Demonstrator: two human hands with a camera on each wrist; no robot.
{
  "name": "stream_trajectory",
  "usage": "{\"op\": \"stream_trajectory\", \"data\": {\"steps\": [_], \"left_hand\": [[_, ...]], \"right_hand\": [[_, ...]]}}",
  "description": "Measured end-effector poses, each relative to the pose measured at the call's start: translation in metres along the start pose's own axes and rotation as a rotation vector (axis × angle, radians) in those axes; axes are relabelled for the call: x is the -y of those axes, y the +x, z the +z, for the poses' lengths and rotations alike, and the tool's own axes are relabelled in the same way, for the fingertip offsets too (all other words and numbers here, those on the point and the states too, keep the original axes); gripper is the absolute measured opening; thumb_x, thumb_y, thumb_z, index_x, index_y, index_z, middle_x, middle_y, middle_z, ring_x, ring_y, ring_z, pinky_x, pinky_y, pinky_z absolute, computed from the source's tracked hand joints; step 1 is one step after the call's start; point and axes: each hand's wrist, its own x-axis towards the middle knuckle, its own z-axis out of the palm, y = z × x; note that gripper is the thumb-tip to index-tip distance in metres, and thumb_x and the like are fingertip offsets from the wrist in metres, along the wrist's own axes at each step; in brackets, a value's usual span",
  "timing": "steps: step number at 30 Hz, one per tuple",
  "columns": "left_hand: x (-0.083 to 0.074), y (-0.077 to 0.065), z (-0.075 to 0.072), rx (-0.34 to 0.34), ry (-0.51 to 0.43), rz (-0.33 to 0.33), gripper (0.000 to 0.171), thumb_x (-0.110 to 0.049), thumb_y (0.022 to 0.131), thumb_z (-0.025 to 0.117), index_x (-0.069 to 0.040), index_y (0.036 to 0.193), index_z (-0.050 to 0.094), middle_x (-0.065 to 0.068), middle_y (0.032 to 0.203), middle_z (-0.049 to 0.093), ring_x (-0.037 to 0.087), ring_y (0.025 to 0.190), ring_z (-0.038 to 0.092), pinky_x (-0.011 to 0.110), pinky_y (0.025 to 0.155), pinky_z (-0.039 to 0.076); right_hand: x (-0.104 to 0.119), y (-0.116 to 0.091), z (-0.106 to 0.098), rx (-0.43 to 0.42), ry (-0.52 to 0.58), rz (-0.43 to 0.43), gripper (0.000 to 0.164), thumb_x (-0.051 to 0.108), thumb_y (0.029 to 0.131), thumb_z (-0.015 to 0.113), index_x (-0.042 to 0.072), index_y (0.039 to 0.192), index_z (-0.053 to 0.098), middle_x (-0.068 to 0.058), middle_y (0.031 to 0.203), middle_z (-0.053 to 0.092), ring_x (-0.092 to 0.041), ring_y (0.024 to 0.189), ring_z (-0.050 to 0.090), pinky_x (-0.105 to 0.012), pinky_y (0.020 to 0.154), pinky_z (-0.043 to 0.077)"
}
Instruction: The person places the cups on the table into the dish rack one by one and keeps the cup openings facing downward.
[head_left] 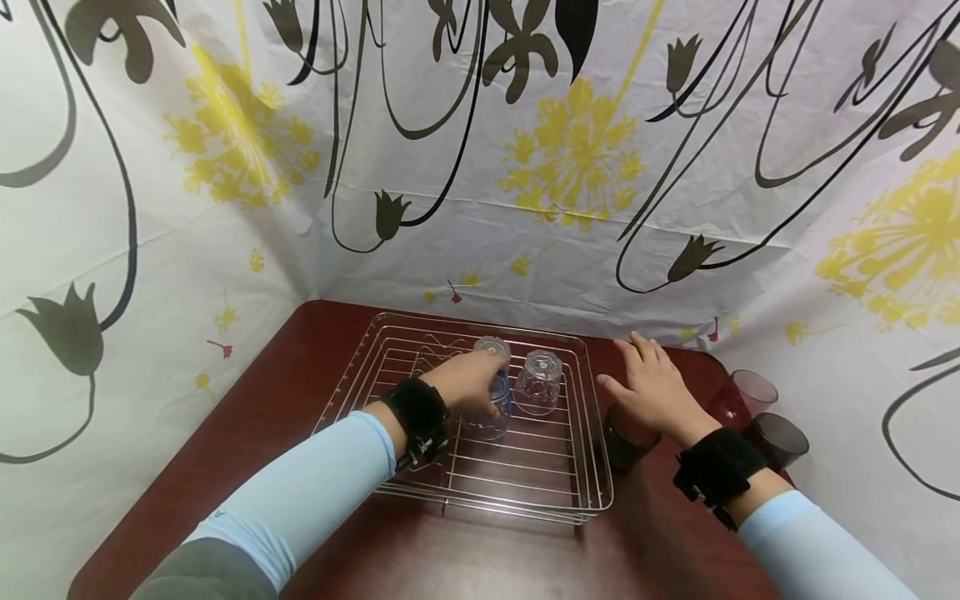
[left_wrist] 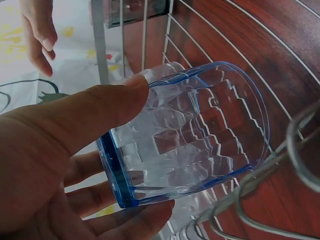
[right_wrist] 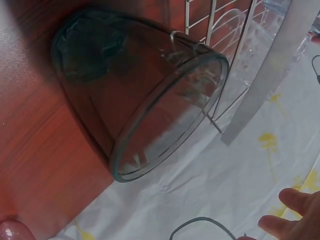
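Note:
A blue-tinted clear glass [head_left: 487, 421] stands mouth down on the wire dish rack [head_left: 517, 490]. My left hand [head_left: 468, 379] grips it around its base, thumb on one side and fingers on the other; in the left wrist view the glass [left_wrist: 200, 135] shows its blue base against the palm. Two clear glasses, one behind [head_left: 491, 346] and one to the right [head_left: 540, 382], are upside down on the rack. My right hand [head_left: 656, 392] hovers with fingers spread over a dark green glass [right_wrist: 145, 95], which stands mouth up on the table beside the rack.
At the table's right edge are a red glass [head_left: 753, 390] and a dark grey glass [head_left: 782, 439]. The rack sits on a dark red wooden table [head_left: 285, 400]. A white patterned curtain [head_left: 465, 242] hangs behind and along both sides.

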Motion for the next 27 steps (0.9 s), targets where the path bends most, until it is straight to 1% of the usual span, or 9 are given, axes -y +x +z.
{"op": "stream_trajectory", "data": {"steps": [5, 12, 19, 27], "left_hand": [[0.003, 0.004, 0.004, 0.001, -0.002, -0.009, 0.078, -0.028, 0.074, 0.089, -0.010, 0.140, 0.053, 0.006, 0.130, 0.062, 0.024, 0.116, 0.061, 0.040, 0.104, 0.048], [0.005, 0.009, 0.008, -0.001, 0.025, 0.013, 0.077, -0.029, 0.075, 0.088, -0.009, 0.141, 0.053, 0.008, 0.134, 0.061, 0.025, 0.122, 0.059, 0.041, 0.107, 0.045], [0.004, 0.009, 0.010, 0.002, 0.036, -0.014, 0.081, -0.029, 0.076, 0.088, -0.009, 0.145, 0.050, 0.008, 0.141, 0.057, 0.025, 0.126, 0.056, 0.041, 0.110, 0.044], [0.002, 0.008, 0.015, 0.007, 0.046, -0.023, 0.084, -0.030, 0.077, 0.087, -0.011, 0.148, 0.046, 0.009, 0.147, 0.052, 0.025, 0.129, 0.055, 0.041, 0.110, 0.043]], "right_hand": [[-0.004, 0.001, -0.002, -0.002, -0.002, 0.011, 0.075, 0.051, 0.102, 0.049, 0.001, 0.154, 0.029, -0.031, 0.161, 0.016, -0.056, 0.146, 0.013, -0.072, 0.113, 0.016], [-0.011, 0.001, -0.004, -0.008, -0.007, 0.023, 0.076, 0.053, 0.102, 0.047, 0.000, 0.154, 0.028, -0.032, 0.160, 0.017, -0.057, 0.145, 0.014, -0.073, 0.112, 0.016], [-0.017, -0.001, -0.005, -0.009, -0.006, 0.030, 0.078, 0.054, 0.102, 0.047, 0.000, 0.154, 0.028, -0.033, 0.159, 0.017, -0.058, 0.145, 0.013, -0.073, 0.112, 0.016], [-0.026, -0.003, 0.000, -0.015, -0.008, 0.034, 0.078, 0.053, 0.102, 0.047, -0.002, 0.154, 0.028, -0.034, 0.158, 0.018, -0.059, 0.144, 0.014, -0.073, 0.111, 0.017]]}}
